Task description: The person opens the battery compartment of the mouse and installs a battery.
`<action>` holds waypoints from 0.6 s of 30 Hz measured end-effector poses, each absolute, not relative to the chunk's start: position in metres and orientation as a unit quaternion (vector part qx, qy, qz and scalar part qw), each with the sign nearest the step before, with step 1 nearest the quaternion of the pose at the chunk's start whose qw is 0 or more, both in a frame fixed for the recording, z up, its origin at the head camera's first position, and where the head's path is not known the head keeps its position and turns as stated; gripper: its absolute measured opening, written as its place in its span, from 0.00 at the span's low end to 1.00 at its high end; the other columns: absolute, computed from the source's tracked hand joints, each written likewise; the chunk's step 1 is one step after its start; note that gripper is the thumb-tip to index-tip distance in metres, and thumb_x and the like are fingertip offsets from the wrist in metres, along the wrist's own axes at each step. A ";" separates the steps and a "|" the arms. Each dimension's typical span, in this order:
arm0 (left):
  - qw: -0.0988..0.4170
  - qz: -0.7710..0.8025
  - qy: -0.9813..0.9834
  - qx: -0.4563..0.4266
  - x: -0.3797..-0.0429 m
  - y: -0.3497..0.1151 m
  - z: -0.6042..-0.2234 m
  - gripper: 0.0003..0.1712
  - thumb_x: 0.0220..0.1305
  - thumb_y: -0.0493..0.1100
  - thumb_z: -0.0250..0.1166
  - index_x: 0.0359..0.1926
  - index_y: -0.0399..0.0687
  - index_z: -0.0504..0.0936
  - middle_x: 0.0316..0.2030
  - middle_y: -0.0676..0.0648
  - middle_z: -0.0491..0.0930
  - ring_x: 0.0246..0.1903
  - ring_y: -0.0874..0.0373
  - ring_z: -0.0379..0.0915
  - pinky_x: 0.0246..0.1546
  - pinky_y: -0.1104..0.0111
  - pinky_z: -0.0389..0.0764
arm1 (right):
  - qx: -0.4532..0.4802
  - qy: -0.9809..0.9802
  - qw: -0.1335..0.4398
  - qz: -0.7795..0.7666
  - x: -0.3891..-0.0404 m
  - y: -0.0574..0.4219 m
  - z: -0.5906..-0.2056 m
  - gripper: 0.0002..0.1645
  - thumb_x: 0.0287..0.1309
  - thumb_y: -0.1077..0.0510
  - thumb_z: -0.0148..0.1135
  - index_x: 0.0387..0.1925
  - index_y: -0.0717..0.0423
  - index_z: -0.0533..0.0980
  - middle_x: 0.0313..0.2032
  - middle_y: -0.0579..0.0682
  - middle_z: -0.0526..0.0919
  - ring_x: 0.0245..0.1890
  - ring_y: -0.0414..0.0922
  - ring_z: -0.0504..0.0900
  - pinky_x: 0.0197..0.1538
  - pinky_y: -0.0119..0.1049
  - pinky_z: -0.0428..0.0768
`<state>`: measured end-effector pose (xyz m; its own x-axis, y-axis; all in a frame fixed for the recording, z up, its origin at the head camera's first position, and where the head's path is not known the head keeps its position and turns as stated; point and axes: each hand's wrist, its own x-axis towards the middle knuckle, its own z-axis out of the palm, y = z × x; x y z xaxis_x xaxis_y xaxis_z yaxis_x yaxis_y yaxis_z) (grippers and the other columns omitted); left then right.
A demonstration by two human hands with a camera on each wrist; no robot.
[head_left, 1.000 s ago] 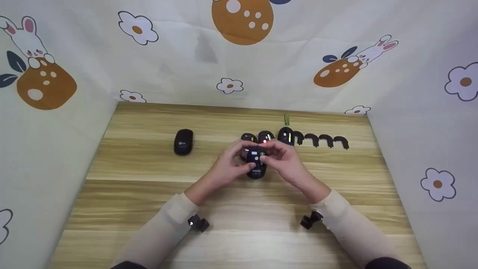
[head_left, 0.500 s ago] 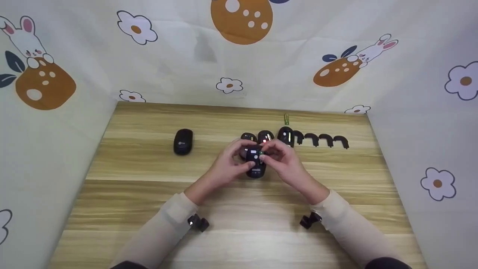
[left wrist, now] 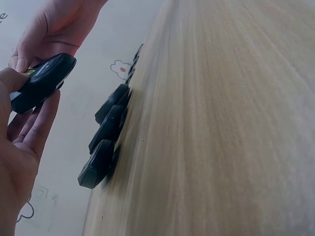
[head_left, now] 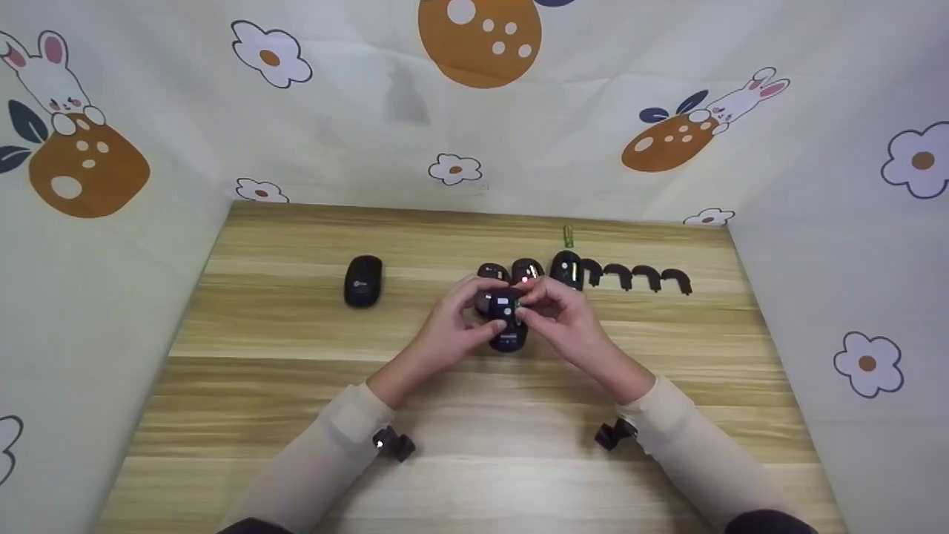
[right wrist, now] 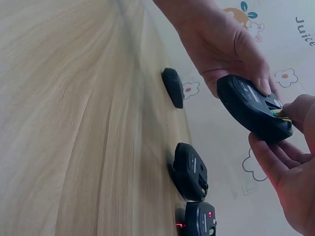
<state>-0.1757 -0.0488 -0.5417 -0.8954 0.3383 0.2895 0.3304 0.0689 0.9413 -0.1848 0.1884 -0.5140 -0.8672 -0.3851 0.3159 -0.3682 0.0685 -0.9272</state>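
My left hand [head_left: 454, 320] grips a black computer mouse [head_left: 507, 341] by its side, with the underside facing up. The mouse is held above the table, as the right wrist view shows. With thumb and fingers my right hand [head_left: 567, 317] pinches a green battery [right wrist: 278, 113] at the mouse's battery compartment. Part of the battery is hidden by the fingertips, and I cannot tell how deep it sits. Just beyond the hands, more mice lie underside up, among them a left one [head_left: 492, 271], a middle one [head_left: 528, 267] with a red light, and a right one [head_left: 567, 267].
A loose green battery [head_left: 569, 236] lies behind the right mouse. Several curved black covers [head_left: 647, 279] stand in a row to the right. Apart at the left, another mouse [head_left: 363, 282] lies top side up. Patterned cloth walls border the wooden table [head_left: 474, 467].
The right fingertips have shifted slightly at the compartment, and less of the battery shows between them. The left hand keeps its hold on the mouse. The other things stay put.
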 end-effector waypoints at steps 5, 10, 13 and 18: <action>-0.010 0.635 0.738 0.230 -0.176 -0.049 -0.541 0.32 0.67 0.36 0.79 0.70 0.51 0.82 0.63 0.47 0.80 0.52 0.50 0.81 0.37 0.53 0.92 | -0.251 0.724 0.013 -0.642 -0.185 0.189 -0.512 0.08 0.65 0.76 0.70 0.38 0.69 0.78 0.58 0.68 0.86 0.54 0.51 0.89 0.54 0.43 0.92; -0.015 0.632 0.740 0.230 -0.176 -0.048 -0.542 0.32 0.67 0.35 0.79 0.70 0.49 0.82 0.62 0.46 0.81 0.55 0.47 0.81 0.37 0.54 0.91 | -0.255 0.723 0.012 -0.642 -0.187 0.189 -0.510 0.08 0.65 0.76 0.71 0.36 0.67 0.78 0.57 0.67 0.87 0.54 0.52 0.90 0.55 0.44 0.91; -0.014 0.633 0.739 0.230 -0.176 -0.048 -0.542 0.32 0.67 0.35 0.79 0.70 0.49 0.82 0.62 0.47 0.81 0.55 0.45 0.81 0.37 0.53 0.92 | -0.262 0.721 0.006 -0.641 -0.187 0.189 -0.511 0.09 0.65 0.76 0.70 0.35 0.66 0.78 0.57 0.66 0.87 0.53 0.53 0.90 0.55 0.45 0.92; -0.021 0.634 0.736 0.237 -0.176 -0.046 -0.541 0.32 0.67 0.34 0.79 0.70 0.48 0.82 0.61 0.46 0.81 0.54 0.42 0.80 0.37 0.52 0.92 | -0.245 0.707 0.015 -0.663 -0.186 0.187 -0.511 0.07 0.65 0.77 0.69 0.36 0.68 0.78 0.57 0.67 0.87 0.54 0.54 0.90 0.57 0.45 0.91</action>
